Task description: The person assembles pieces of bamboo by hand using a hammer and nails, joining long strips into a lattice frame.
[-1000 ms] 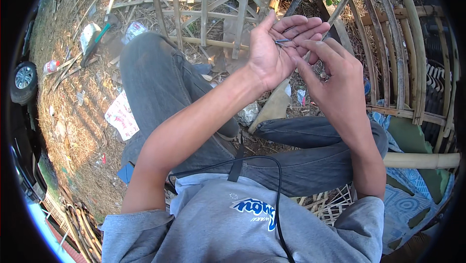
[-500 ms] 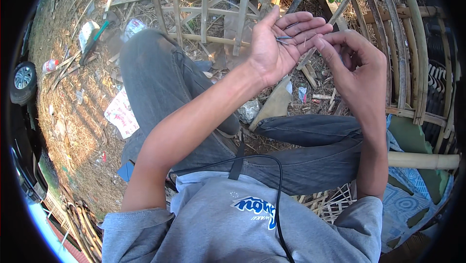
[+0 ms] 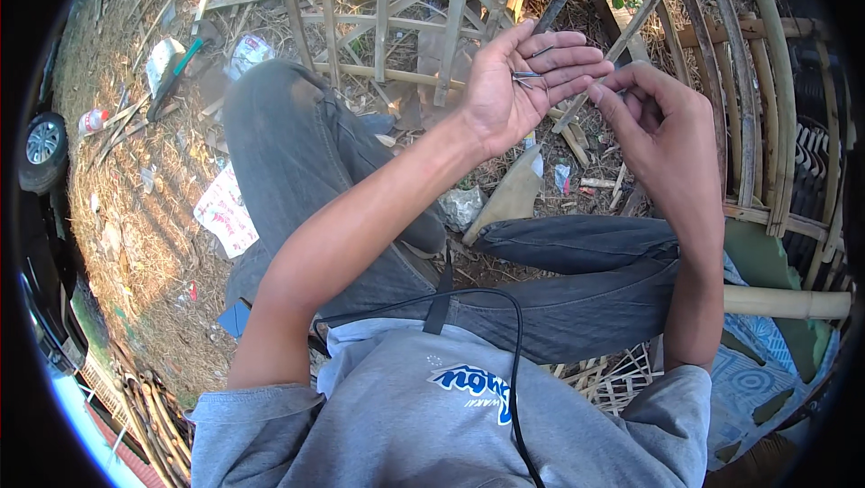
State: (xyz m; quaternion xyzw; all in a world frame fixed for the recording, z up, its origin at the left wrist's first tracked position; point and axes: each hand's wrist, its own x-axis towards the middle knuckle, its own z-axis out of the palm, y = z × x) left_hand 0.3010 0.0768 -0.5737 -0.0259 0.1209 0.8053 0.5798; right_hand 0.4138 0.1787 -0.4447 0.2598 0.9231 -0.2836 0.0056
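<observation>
My left hand (image 3: 514,87) is held palm up with its fingers stretched out. Several thin dark nails (image 3: 527,79) lie loose across its palm, and one more nail (image 3: 541,52) rests nearer the finger bases. Just to the right, my right hand (image 3: 662,114) has thumb and forefinger pinched together beside the left fingertips. Whatever is in that pinch, if anything, is too small to make out. Its other fingers are curled in behind.
A bamboo lattice frame (image 3: 383,15) spans the far side, and curved bamboo slats (image 3: 748,82) rise at the right. A teal-handled tool (image 3: 186,57) lies on the littered ground at left. A bamboo pole (image 3: 784,301) juts in at right. A black cable (image 3: 450,290) crosses my lap.
The right hand has drawn slightly away from the left palm and fingers. The nails in the left palm have shifted, with one now lying apart toward the fingers.
</observation>
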